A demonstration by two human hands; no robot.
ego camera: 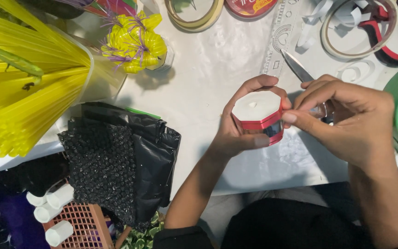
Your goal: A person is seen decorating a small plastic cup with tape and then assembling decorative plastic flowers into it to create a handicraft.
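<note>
The left hand (238,133) is gripping an octagonal red-banded white container (257,115) over the white table (208,83). The right hand (346,120), at its three o'clock, is pinching the band while holding scissors (298,68).

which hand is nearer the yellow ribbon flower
Left. The left hand, holding the octagonal red-and-white container, lies nearer the yellow ribbon flower; the right hand is beyond the container.

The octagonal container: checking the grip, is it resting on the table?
No, the left hand holds the octagonal container above the white table.
</note>
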